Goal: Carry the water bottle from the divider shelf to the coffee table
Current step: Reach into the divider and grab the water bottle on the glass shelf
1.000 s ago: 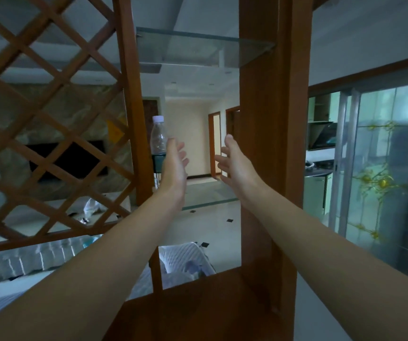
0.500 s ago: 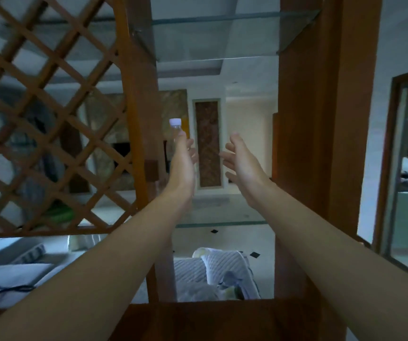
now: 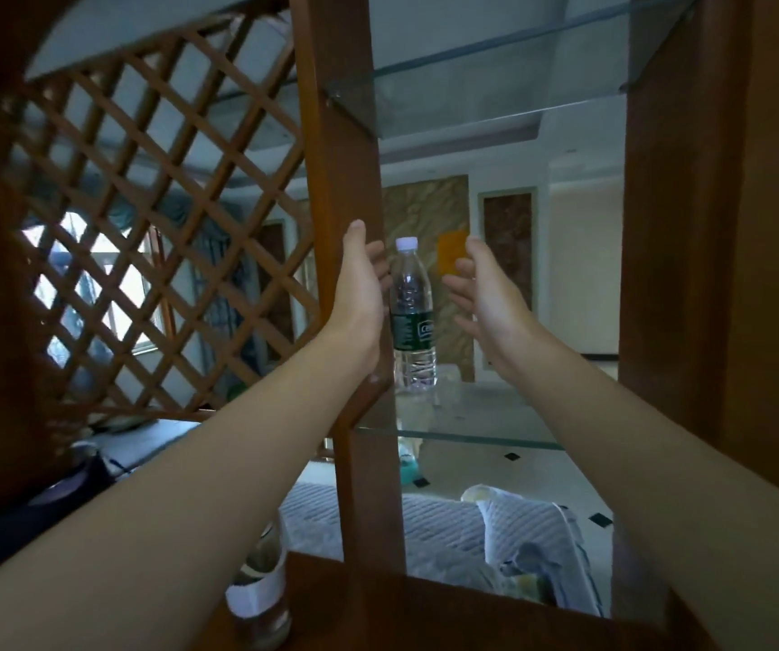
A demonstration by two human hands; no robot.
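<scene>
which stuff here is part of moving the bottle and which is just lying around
Part of the job: water bottle, glass shelf it stands on, left hand, right hand, both open.
Just around: jar, lattice panel, quilted cushion.

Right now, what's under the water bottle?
The water bottle stands upright on a clear glass shelf of the wooden divider. Through the glass, tiled floor and a quilted cushion show below. The left hand hides the shelf's near-left corner.
</scene>
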